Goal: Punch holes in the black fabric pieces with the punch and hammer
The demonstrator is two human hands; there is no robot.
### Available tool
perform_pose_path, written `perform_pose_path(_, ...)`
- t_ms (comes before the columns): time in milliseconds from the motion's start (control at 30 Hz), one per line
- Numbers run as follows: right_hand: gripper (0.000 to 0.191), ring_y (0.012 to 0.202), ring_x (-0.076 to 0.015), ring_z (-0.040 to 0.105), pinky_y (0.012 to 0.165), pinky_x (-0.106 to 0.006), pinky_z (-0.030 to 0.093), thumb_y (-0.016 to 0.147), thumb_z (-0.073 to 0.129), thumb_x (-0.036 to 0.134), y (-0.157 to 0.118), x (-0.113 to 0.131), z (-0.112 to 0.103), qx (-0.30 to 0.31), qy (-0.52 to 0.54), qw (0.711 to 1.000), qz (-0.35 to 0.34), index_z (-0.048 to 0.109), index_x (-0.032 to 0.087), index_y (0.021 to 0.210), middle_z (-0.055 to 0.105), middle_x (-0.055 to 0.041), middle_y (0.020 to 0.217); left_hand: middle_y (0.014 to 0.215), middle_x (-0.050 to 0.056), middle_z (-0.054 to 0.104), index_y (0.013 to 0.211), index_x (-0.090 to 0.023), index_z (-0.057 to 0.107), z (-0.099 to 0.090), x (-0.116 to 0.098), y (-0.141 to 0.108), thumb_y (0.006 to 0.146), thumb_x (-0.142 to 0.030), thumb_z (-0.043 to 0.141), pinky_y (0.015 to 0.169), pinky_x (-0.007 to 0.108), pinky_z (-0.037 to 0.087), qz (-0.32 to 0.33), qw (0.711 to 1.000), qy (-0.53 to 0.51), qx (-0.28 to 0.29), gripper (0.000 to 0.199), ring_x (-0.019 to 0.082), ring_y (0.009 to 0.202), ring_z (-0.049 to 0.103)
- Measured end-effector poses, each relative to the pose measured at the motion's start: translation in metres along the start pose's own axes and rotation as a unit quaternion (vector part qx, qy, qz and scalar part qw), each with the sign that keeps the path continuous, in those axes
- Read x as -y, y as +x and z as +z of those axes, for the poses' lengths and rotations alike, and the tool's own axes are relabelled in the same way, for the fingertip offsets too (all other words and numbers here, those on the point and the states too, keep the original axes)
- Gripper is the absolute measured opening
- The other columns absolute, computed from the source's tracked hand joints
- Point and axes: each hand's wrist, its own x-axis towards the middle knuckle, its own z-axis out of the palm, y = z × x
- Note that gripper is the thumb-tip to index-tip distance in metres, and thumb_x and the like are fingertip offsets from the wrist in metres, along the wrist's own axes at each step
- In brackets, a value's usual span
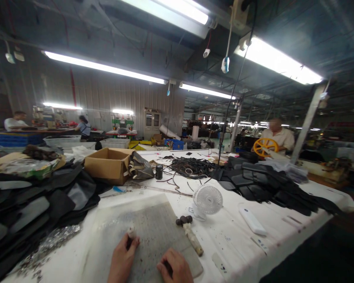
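Observation:
My left hand [124, 255] is over a grey mat [153, 220], its thumb and fingers pinched together. A small pale thing [131, 232] shows at those fingertips, too small to name. To the right, my right hand [176, 266] rests low over the mat's front part with its fingers curled in. Whatever those fingers may hold is hidden. Small dark specks lie scattered on the mat between and beyond the hands. By the mat's right edge lies a tool with a pale wrapped handle [191, 237] and dark round lumps [184, 220] at its far end.
Black cut pieces [41, 204] and small shiny metal bits [57, 237] lie at left. A cardboard box [106, 163], a dark can [159, 172] and cords [191, 167] are farther back. A white fan [208, 199] and black pouches [253, 177] are at right. Several people work beyond.

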Motion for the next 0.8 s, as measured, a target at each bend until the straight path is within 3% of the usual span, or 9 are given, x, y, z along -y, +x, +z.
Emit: perform_pose_path(800, 0.016, 0.080, -0.0176, 0.072, 0.073, -0.027, 0.049, 0.100, 0.079, 0.028, -0.0005, -0.0012, 0.0002, -0.002, 0.004, 1.000, -0.003, 0.065, 0.027, 0.093, 0.072, 0.0027, 0.087, 0.090, 0.007, 0.084, 0.099, -0.023, 0.075, 0.0009, 0.0022, -0.0003, 0.090, -0.073, 0.064, 0.084, 0.035, 0.059, 0.008, 1.000, -0.008, -0.007, 0.052, 0.032, 0.090, 0.079)
